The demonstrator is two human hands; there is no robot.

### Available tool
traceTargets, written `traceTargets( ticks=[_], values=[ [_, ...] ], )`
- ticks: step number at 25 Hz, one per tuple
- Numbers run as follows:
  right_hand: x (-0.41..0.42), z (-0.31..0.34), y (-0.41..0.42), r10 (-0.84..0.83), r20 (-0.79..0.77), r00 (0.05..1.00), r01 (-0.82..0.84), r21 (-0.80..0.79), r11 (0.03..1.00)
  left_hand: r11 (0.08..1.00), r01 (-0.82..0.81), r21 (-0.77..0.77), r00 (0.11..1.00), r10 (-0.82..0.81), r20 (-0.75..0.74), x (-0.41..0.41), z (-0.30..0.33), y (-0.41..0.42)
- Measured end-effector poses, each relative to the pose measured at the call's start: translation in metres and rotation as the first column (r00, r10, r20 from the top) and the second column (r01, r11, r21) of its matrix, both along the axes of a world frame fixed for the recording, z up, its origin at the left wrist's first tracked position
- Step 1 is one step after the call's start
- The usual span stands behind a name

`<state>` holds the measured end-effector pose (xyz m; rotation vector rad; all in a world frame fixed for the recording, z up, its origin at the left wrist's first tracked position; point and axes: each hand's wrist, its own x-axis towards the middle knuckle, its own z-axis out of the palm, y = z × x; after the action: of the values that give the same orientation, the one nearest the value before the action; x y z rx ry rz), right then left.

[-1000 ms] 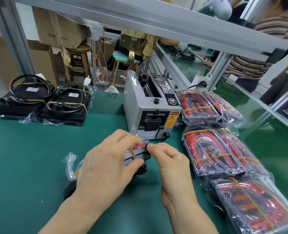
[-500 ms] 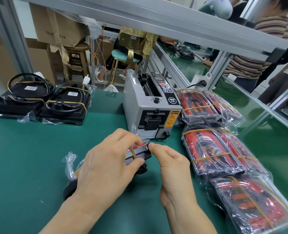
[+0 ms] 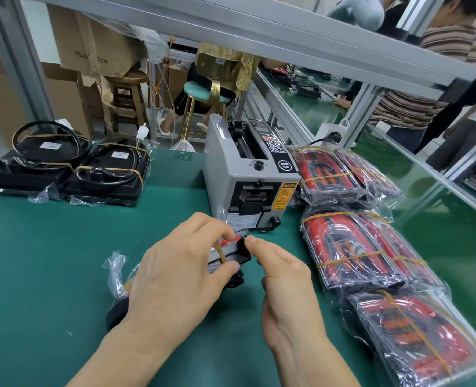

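A small black device (image 3: 232,254) with a red part on top and a yellow rubber band round it lies on the green mat (image 3: 50,261), partly inside a clear plastic bag (image 3: 116,270). My left hand (image 3: 175,277) grips the device from above, thumb on its near side and fingers over its top. My right hand (image 3: 281,280) pinches the device's right end between thumb and forefinger. Most of the device is hidden under my left hand.
A grey tape dispenser machine (image 3: 245,180) stands just behind the hands. Bagged red-and-black bundles (image 3: 351,252) with rubber bands line the right side. Two black units with coiled cables (image 3: 111,171) sit at the back left. An aluminium frame (image 3: 287,37) crosses overhead; people work beyond it.
Both hands stay on the device. The fingertips of my right hand have shifted slightly along its right end.
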<state>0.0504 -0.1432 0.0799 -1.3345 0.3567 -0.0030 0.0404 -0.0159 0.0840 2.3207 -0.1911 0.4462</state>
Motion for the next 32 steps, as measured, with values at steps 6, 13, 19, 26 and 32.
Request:
traceTargets(
  ticks=[6, 13, 19, 26, 32],
  values=[
    [-0.009, 0.002, -0.002, 0.111, 0.118, 0.987, -0.111, -0.013, 0.994, 0.983, 0.028, -0.179, 0.999, -0.036, -0.041, 0.003, 0.003, 0.004],
    [-0.011, 0.002, -0.003, 0.184, 0.248, 0.951, -0.128, -0.225, 0.966, 0.962, 0.052, -0.266, 0.995, -0.073, -0.07, 0.007, 0.009, 0.007],
    [-0.001, 0.022, -0.02, 0.303, 0.252, 0.919, -0.062, -0.667, 0.742, 0.964, 0.077, -0.256, 0.991, -0.103, -0.089, 0.008, 0.01, 0.011],
    [0.01, 0.034, -0.025, 0.488, 0.145, 0.861, -0.214, -0.766, 0.606, 0.963, 0.074, -0.261, 0.989, -0.105, -0.106, 0.005, 0.013, 0.009],
    [0.03, 0.036, -0.039, 0.384, 0.035, 0.923, -0.261, -0.677, 0.689, 0.993, 0.07, -0.097, 0.988, -0.083, -0.132, 0.003, 0.009, 0.011]
  ],
)
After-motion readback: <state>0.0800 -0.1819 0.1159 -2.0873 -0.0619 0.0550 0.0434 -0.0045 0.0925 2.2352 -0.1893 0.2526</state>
